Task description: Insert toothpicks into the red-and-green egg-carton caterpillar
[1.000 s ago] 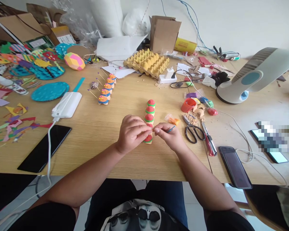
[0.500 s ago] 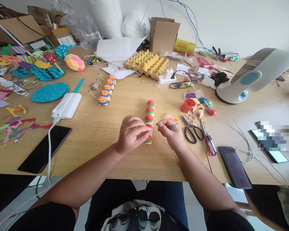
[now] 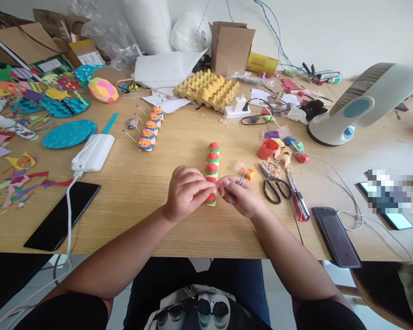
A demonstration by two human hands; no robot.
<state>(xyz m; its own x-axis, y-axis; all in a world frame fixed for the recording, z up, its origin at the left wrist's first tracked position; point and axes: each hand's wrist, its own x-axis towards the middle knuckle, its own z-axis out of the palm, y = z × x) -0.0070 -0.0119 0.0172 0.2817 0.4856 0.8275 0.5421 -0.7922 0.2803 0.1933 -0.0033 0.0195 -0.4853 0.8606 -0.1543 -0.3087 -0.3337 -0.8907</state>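
A red and green egg-carton caterpillar (image 3: 212, 168) lies lengthwise on the table, with a small orange ring on its nearest bump. Above it, my left hand (image 3: 187, 190) is closed in a pinch; whatever its fingertips hold is too small to name. My right hand (image 3: 239, 195) is closed too, its fingertips meeting those of the left. A thin blue stick (image 3: 241, 178) pokes out of the right hand. Just beyond that hand lies a bag of orange clay (image 3: 248, 173). The fingers hide part of the caterpillar's nearer bumps.
A second caterpillar (image 3: 150, 129), orange and blue with pins, stands further left. To the right are scissors (image 3: 274, 185), a box cutter (image 3: 299, 199), a red cup (image 3: 267, 149) and a phone (image 3: 336, 238). A white fan (image 3: 351, 110) and yellow egg trays (image 3: 208, 90) stand further back.
My right hand has moved left, so its fingertips now meet the left hand's. The blue stick has tilted more upright. The left hand stays nearly in place.
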